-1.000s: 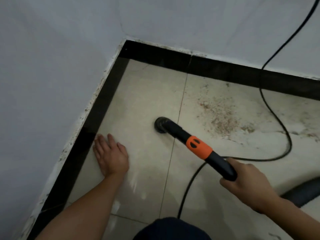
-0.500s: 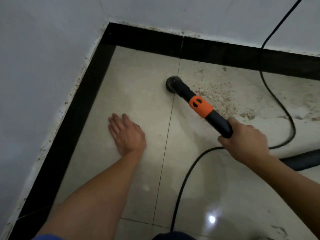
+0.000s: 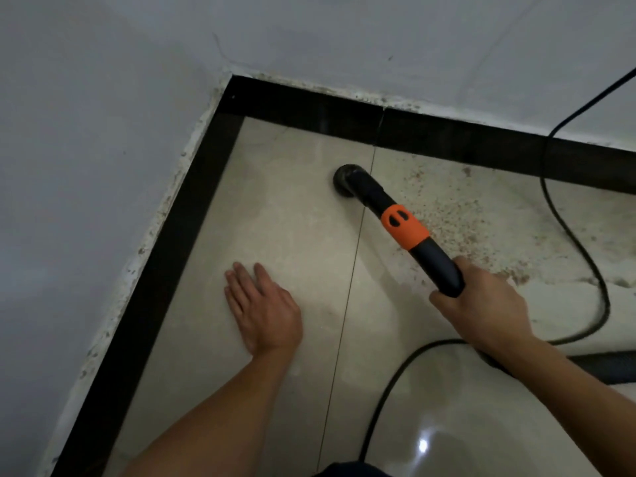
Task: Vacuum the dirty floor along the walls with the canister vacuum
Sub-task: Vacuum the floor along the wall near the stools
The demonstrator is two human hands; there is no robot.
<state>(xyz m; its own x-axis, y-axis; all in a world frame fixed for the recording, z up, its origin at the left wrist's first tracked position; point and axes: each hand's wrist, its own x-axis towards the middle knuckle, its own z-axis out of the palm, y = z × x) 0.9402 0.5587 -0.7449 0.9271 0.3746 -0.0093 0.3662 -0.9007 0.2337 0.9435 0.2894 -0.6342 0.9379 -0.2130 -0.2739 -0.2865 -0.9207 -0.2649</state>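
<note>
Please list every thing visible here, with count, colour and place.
black plastic vacuum wand with orange band: one, black-orange, nozzle on tile near corner.
thin power cord: one, black, looping at right.
thick vacuum hose: one, dark, right edge.
gritty dirt patch: one, reddish-brown, right of wand.
glossy floor tiles: several, beige, underfoot.
skirting strips: two, black, below walls.
painted walls: two, pale grey, meeting at corner.
left hand: one, flat on tile.
right hand: one, gripping wand.

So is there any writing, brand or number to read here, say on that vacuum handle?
None: no word, brand, number or sign can be read.
The vacuum handle, gripped by the right hand, shows no lettering; its orange collar bears only two dark oval slots.
The wall, skirting and floor tiles carry no print.
</note>
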